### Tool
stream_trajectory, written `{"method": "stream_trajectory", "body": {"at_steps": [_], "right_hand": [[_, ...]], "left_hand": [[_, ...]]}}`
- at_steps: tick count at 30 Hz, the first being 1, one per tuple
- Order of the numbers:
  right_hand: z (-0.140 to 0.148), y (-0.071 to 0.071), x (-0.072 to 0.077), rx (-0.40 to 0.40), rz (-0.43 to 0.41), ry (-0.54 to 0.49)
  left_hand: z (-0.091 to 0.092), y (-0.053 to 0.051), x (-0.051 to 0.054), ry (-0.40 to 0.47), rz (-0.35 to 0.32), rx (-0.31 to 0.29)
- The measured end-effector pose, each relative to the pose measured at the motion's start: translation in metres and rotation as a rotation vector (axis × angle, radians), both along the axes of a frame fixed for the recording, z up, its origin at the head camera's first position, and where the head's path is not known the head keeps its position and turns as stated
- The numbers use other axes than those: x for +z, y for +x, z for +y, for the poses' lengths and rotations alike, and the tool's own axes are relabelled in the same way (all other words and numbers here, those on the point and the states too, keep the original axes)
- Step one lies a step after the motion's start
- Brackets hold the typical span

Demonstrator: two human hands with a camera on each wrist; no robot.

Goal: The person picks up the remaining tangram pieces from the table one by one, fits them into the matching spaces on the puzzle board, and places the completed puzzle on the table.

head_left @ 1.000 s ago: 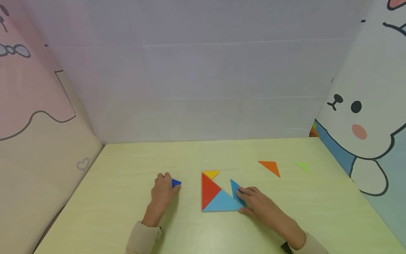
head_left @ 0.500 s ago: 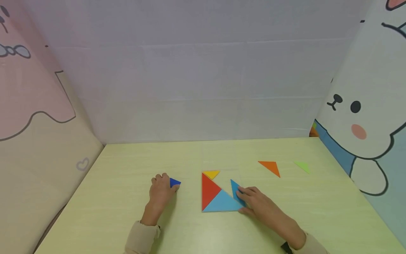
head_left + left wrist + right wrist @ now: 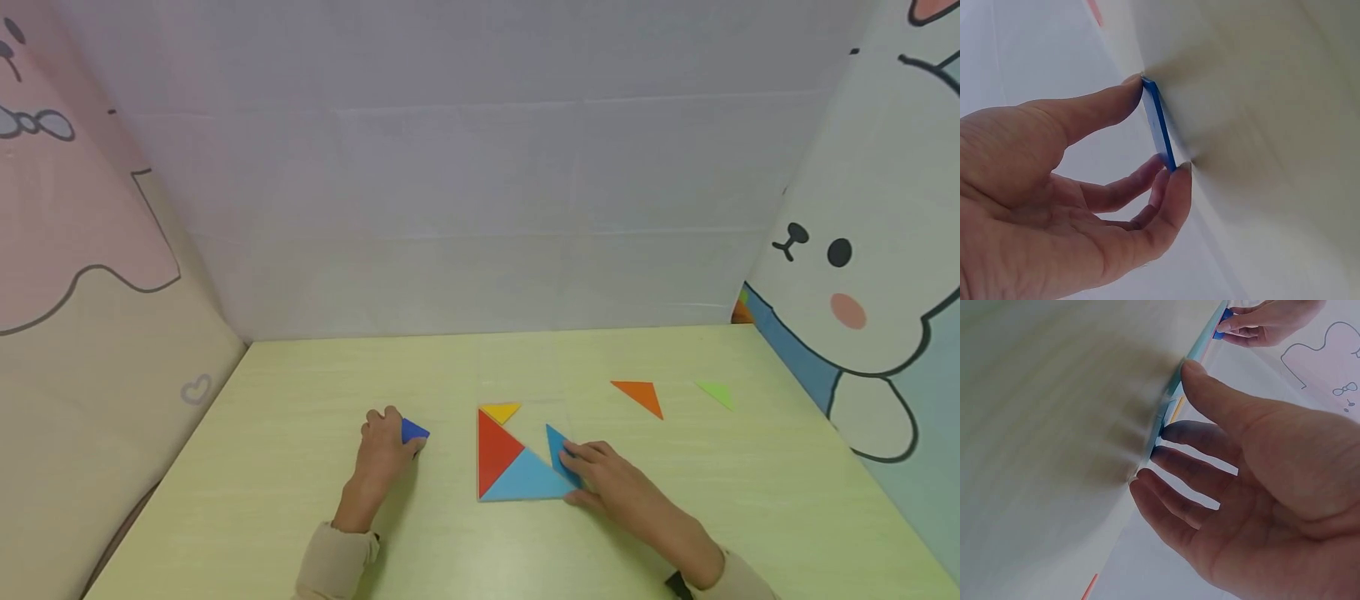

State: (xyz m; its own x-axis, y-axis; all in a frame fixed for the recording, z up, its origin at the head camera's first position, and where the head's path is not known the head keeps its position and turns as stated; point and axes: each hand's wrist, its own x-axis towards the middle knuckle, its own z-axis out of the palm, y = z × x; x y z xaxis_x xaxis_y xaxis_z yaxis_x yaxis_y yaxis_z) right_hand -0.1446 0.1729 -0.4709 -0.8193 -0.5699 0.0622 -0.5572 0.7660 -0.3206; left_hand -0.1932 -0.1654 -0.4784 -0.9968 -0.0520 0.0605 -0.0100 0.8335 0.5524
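Seemingly partway, pinching dark-blue tangram piece (image 3: 413, 430) in left hand (image 3: 380, 447), resting relaxed right hand (image 3: 617, 485) on blue parallelogram (image 3: 556, 446), with three triangles (image 3: 525, 477) joined, orange triangle (image 3: 645, 396) and green triangle (image 3: 718, 393) unjoined.

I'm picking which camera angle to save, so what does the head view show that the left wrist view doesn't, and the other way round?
Only the head view: the right grip, large light blue triangle, yellow triangle and green triangle.

Only the left wrist view: the palm side of the left grip and the dark blue piece seen along its thin side.

Both: that grip holding that piece, and the tabletop.
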Motion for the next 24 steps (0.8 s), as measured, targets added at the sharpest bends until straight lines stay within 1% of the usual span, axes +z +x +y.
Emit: {"method": "stream_trajectory", "body": {"at_steps": [3, 11, 14, 19, 24], "right_hand": [[0.0006, -0.0001, -0.0001, -0.005, -0.004, 0.002], [0.0011, 0.0012, -0.0006, 0.004, 0.010, -0.008], [0.0009, 0.0018, -0.0006, 0.005, 0.011, -0.019], [0.0008, 0.0017, -0.0004, -0.001, 0.004, -0.021], [0.0012, 0.0011, -0.0002, -0.009, -0.016, -0.013]], "left_hand": [[-0.0001, -0.0001, -0.0001, 0.031, 0.009, -0.010], [-0.0017, -0.0002, -0.0009, 0.058, 0.009, -0.026], [-0.0018, 0.0003, -0.0008, 0.070, 0.022, -0.033], [-0.0018, -0.0001, -0.0003, 0.068, 0.064, -0.058], [-0.0014, -0.0005, 0.0013, 0.104, 0.082, -0.072]]}}
